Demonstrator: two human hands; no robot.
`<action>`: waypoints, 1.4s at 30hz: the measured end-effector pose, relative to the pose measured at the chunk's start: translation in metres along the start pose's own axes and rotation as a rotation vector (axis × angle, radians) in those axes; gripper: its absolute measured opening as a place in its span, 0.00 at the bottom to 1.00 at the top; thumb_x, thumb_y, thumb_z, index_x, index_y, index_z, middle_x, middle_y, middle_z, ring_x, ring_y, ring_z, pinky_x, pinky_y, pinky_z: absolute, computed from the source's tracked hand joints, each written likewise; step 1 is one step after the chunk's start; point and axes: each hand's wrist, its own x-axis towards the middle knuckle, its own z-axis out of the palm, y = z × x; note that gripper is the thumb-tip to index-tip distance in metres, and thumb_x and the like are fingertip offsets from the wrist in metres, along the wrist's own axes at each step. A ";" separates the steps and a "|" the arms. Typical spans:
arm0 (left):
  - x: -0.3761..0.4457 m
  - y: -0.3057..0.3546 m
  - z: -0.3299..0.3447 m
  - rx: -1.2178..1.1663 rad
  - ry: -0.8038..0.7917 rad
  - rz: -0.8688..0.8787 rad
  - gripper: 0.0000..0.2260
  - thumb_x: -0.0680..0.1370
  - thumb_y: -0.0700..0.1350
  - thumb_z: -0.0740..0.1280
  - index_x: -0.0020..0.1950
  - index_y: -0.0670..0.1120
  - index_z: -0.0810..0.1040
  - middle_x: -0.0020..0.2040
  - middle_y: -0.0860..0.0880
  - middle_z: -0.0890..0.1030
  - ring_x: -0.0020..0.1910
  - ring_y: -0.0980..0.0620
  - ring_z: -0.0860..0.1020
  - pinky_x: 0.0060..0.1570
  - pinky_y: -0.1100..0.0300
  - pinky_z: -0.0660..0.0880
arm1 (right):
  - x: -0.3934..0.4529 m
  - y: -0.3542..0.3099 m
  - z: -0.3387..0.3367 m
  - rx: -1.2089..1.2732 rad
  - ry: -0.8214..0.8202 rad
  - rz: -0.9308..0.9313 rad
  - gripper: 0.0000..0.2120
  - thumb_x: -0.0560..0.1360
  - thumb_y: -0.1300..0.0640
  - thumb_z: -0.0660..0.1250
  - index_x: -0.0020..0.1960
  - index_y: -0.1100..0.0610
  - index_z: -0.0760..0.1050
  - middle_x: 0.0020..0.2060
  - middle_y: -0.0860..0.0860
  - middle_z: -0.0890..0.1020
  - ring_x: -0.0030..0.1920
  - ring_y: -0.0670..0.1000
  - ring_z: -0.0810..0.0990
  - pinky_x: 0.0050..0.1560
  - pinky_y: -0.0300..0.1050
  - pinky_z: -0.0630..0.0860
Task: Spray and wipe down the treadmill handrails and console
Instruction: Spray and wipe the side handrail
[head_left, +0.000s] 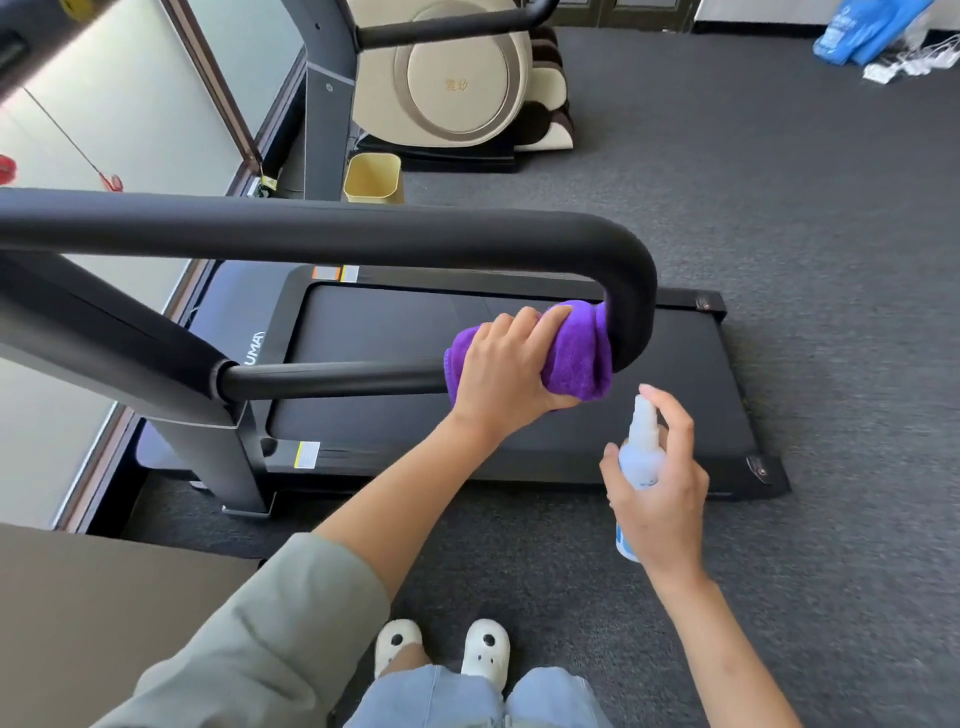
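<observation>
A black padded handrail runs across the view and bends back in a U at the right. My left hand grips a purple cloth wrapped round the lower bar of the handrail, just beside the bend. My right hand holds a small clear spray bottle upright below the bend, with the index finger on its nozzle. The treadmill belt lies beneath. The console is out of view.
The treadmill's grey upright post stands at the left. A yellow bin and a beige massage chair sit behind. A blue bag lies far right on grey carpet. My white shoes stand beside the treadmill.
</observation>
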 end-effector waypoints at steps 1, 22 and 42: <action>0.000 -0.003 -0.003 0.000 -0.021 -0.027 0.34 0.64 0.67 0.73 0.64 0.49 0.76 0.46 0.51 0.80 0.41 0.48 0.78 0.42 0.55 0.72 | 0.001 -0.001 -0.001 -0.004 -0.003 0.003 0.32 0.70 0.73 0.72 0.68 0.54 0.67 0.61 0.33 0.73 0.53 0.48 0.77 0.56 0.23 0.66; -0.011 0.045 0.016 0.201 0.384 -0.738 0.26 0.73 0.69 0.62 0.51 0.47 0.81 0.52 0.48 0.79 0.57 0.42 0.74 0.63 0.40 0.66 | 0.089 0.039 -0.059 0.211 -0.284 -0.039 0.30 0.73 0.65 0.68 0.68 0.41 0.64 0.46 0.48 0.78 0.36 0.58 0.79 0.40 0.60 0.80; 0.035 0.103 0.054 -0.597 1.185 -1.564 0.23 0.66 0.54 0.75 0.58 0.59 0.72 0.56 0.52 0.79 0.53 0.50 0.79 0.61 0.48 0.75 | 0.221 0.079 -0.049 0.352 -0.804 -0.384 0.32 0.74 0.67 0.69 0.67 0.39 0.63 0.51 0.55 0.81 0.36 0.59 0.81 0.38 0.52 0.81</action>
